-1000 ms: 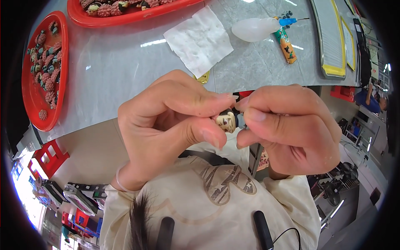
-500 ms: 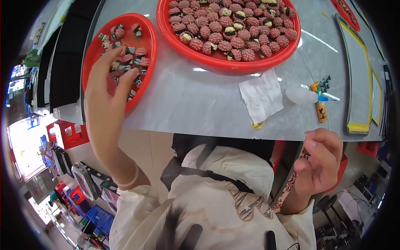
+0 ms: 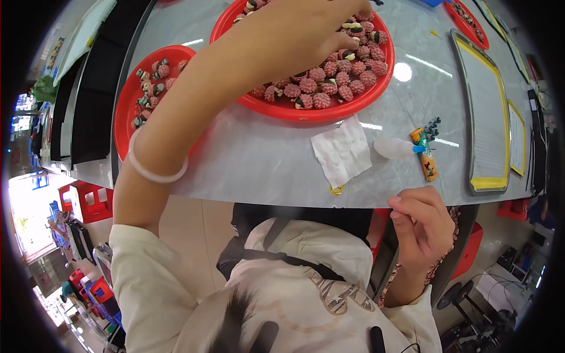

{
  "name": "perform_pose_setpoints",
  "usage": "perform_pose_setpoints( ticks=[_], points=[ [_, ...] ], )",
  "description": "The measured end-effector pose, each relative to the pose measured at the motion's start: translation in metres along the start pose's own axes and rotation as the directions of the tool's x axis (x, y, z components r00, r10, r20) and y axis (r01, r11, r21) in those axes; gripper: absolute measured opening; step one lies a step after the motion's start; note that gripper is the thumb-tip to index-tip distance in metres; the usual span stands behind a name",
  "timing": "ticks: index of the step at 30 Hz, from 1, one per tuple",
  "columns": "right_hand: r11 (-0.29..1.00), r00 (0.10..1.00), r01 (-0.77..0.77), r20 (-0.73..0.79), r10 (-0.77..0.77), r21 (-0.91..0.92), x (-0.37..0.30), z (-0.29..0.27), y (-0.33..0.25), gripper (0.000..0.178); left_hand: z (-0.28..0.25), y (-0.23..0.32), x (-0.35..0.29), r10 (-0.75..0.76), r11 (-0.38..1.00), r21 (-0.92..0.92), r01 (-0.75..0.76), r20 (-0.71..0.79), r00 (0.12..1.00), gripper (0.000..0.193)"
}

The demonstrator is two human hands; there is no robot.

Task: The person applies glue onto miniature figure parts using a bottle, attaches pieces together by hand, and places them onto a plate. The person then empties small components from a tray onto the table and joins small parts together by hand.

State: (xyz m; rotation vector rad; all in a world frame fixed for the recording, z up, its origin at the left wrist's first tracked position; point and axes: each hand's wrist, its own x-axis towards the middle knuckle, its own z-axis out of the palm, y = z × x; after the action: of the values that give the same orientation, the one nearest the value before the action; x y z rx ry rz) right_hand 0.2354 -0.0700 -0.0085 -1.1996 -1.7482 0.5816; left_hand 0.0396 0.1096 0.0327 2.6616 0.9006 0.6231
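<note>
My left hand reaches across the large red tray, partly cut off by the upper edge. Its thumb stands apart from the curled index finger, and I see nothing held between them. A small dark piece shows by the fingertips; whether they touch it I cannot tell. Bumpy pink pieces with dark and cream parts fill this tray. The smaller red tray, partly behind my left forearm, has pink and grey-blue pieces. In front of the table edge, my right hand is closed in a pinch, its contents hidden.
On the grey table lie a crumpled white tissue, a white squeeze bulb with a blue tip and an orange figure. Yellow-edged metal trays stand at the right. Another red tray is at the far right.
My left hand has left the smaller tray and moved right and away, over the large tray. My right hand stays by the table edge, its fingers turned closer together. The view has shifted slightly.
</note>
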Motion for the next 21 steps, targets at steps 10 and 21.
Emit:
perform_pose_setpoints(
  ticks=[10, 21],
  points=[
    [0.996, 0.995, -0.094, -0.027, 0.094, 0.002, -0.012, -0.026, 0.019, 0.011, -0.007, -0.029, 0.016, -0.277, 0.96, 0.059, 0.275, 0.368, 0.888, 0.018],
    [0.958, 0.963, -0.256, -0.047, 0.264, 0.129, 0.021, 0.009, 0.046, 0.029, 0.039, 0.06, -0.084, -0.395, 0.444, -0.88, 0.169, -0.023, 0.918, 0.028]
  ],
)
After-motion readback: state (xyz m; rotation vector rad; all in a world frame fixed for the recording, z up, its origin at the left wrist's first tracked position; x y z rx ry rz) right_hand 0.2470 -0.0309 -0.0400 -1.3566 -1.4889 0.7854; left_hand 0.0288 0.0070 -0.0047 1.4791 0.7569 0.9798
